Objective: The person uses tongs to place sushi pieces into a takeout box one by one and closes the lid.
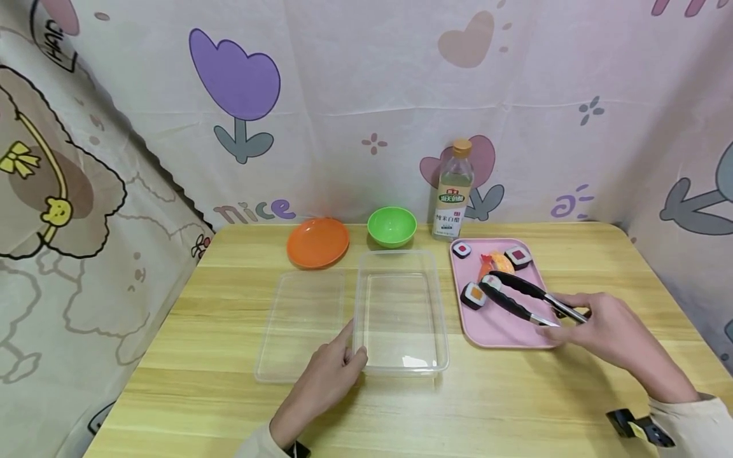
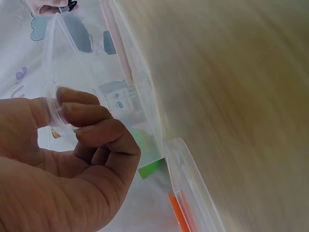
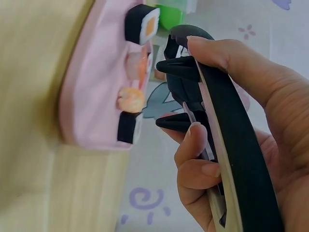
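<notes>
My left hand (image 1: 350,356) pinches the near left corner of a clear plastic container (image 1: 401,366); in the left wrist view, the fingers (image 2: 79,113) curl over its rim (image 2: 137,82). My right hand (image 1: 564,318) grips black tongs (image 1: 523,299) over a pink tray (image 1: 504,334). The tong tips sit on either side of a small sushi piece (image 1: 491,282), and I cannot tell if they touch it. Other sushi rolls (image 1: 473,296) (image 1: 518,256) (image 1: 461,249) and a shrimp nigiri (image 1: 498,261) lie on the tray. In the right wrist view, the tongs (image 3: 231,145) are held beside the tray (image 3: 91,82).
A clear lid (image 1: 300,324) lies flat to the left of the container. An orange plate (image 1: 317,242), a green bowl (image 1: 392,226) and a vinegar bottle (image 1: 453,191) stand along the back of the wooden table (image 1: 229,394). Patterned cloth walls it in behind and at both sides.
</notes>
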The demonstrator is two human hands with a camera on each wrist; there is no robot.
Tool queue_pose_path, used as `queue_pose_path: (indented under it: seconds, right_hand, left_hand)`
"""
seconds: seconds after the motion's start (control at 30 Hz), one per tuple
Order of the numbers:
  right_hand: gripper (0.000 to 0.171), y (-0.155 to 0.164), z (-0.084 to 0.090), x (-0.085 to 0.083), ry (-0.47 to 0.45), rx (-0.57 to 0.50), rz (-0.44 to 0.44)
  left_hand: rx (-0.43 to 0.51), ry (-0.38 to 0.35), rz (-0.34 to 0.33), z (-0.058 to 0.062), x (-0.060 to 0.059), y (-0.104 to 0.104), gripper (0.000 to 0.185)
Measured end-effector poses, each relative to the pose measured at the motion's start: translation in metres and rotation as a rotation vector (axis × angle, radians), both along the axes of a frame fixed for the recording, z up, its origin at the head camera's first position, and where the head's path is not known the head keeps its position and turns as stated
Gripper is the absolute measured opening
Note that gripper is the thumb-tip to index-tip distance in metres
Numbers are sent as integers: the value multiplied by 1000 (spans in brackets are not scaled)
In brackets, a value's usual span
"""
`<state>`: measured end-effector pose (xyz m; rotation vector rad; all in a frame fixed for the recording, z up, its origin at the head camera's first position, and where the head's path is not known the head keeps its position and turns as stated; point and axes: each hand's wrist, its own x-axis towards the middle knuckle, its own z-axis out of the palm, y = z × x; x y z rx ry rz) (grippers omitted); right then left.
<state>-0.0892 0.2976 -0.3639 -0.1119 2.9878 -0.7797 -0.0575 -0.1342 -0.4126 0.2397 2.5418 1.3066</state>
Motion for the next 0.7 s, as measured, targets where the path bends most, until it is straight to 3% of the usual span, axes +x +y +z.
queue_pose_path:
  seconds: [0.33, 0.7]
  right_hand:
    - [85, -21, 22, -12, -19, -54, 38]
    - [77, -50, 37, -31, 60, -60, 136]
  left_hand:
    - [3, 4, -5, 0, 0, 2, 63]
    - [-11, 6, 7, 1, -1, 2, 64]
